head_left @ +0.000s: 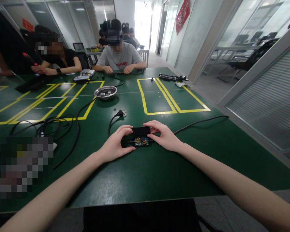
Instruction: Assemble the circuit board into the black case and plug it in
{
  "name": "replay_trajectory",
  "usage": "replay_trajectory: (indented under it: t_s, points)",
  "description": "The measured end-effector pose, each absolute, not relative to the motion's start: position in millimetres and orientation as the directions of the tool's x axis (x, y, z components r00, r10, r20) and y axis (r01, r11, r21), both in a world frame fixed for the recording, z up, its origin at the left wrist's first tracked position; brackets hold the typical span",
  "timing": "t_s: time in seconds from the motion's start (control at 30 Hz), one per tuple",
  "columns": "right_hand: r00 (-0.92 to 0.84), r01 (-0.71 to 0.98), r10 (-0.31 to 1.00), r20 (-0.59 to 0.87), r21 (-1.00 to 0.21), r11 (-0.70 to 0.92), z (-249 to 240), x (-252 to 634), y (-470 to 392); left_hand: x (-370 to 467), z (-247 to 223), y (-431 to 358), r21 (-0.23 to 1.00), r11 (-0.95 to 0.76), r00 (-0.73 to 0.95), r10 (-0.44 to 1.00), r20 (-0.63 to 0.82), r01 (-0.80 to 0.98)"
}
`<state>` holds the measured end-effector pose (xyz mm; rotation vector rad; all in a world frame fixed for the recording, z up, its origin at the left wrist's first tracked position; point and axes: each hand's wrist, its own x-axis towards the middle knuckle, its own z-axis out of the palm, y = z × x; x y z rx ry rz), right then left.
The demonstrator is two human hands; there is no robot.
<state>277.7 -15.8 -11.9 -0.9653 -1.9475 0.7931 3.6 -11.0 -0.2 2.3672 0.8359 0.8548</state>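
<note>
A small circuit board (141, 142) with two copper-coloured coils lies in a black casing on the green table, and a black cover (141, 131) adjoins its far side. My left hand (116, 143) grips the casing's left side, fingertips at the cover and thumb at the near left corner. On the right side, my right hand (162, 135) has its fingers and thumb closed on the cover's edge. Black cables run out from both sides of the casing. One bends round to a black plug (120, 113) lying beyond my left hand.
A metal bowl (105, 92) with small metal parts stands farther back. Coiled black cables (55, 124) lie at the left beside a blurred-out object. Yellow tape marks the green table (125, 180). Several people sit beyond; a tripod (172, 77) lies at the back right.
</note>
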Motion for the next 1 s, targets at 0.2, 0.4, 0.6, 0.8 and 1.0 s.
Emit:
replay_trajectory:
  t_s: [0.2,0.4,0.6,0.8,1.0]
  points:
    - [-0.350,0.323,0.876,0.333,-0.834,0.446,-14.6,274.1,-15.6,5.4,-2.5,-12.9,0.662,-0.683,0.618,0.673,0.407,0.308]
    - [-0.353,0.346,0.866,0.353,-0.811,0.472,-12.0,272.0,-17.5,4.1,-2.2,-13.4,0.651,-0.677,0.634,0.679,0.371,0.343]
    - [-0.360,0.347,0.857,0.368,-0.800,0.489,-13.1,271.3,-16.7,3.6,-1.1,-13.9,0.632,-0.689,0.639,0.672,0.374,0.354]
    - [-0.348,0.370,0.870,0.349,-0.801,0.470,-14.9,271.5,-16.4,3.1,-1.4,-13.7,0.624,-0.690,0.639,0.674,0.370,0.367]
    - [-0.374,0.394,0.850,0.370,-0.767,0.507,-12.7,272.5,-17.8,3.3,-1.5,-13.1,0.634,-0.685,0.644,0.673,0.365,0.357]
